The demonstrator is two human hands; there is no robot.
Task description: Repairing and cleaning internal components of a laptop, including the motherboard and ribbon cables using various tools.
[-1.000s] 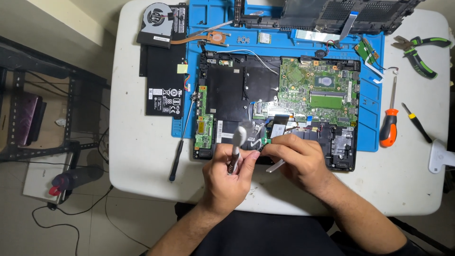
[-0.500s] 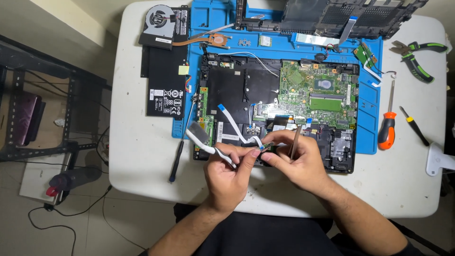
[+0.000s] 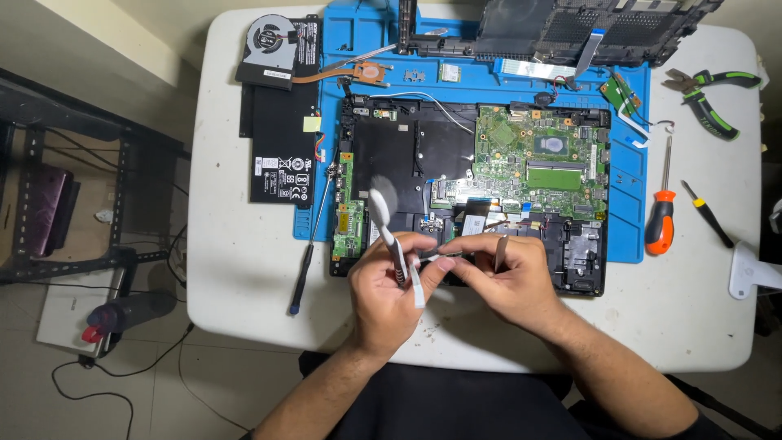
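L hand (image 3: 389, 287): over table's near edge, fingers closed round a white ribbon cable (image 3: 394, 236); cable runs up from the fist, blurred at top end, lower end sticks out under the thumb.
R hand (image 3: 503, 275): just beside L hand, fingertips touching; fingers closed, pinching a thin grey tool (image 3: 500, 253), prob tweezers, too blurred to be sure. Also seems to meet the cable near L thumb.
Cable loc: in the air betw both hands, above front edge of laptop base (image 3: 407, 155), not lying on it.
Laptop base: opened, on blue mat (image 3: 627, 204), centre of table (image 3: 244, 277); green mainboard (image 3: 542, 155) on its right half, small green side board (image 3: 349, 208) along its left edge.
Battery (image 3: 281, 155): black, flat, left of mat, partly on it.
Fan (image 3: 273, 41): far left corner, copper heatpipe (image 3: 350, 72) runs right onto mat.
Black screwdriver (image 3: 308, 261): on table left of base, lying diag.
Orange screwdriver (image 3: 661, 216): right of mat, handle toward the person.
Small black driver (image 3: 707, 213): just right of orange one, apart.
Pliers (image 3: 710, 94): green/black, far right corner.
Laptop cover (image 3: 562, 24): black, at far edge, partly on mat.
Small green board (image 3: 621, 94): top right of mat w/ white lead.
White piece (image 3: 753, 273): at right table edge, cut off by frame.
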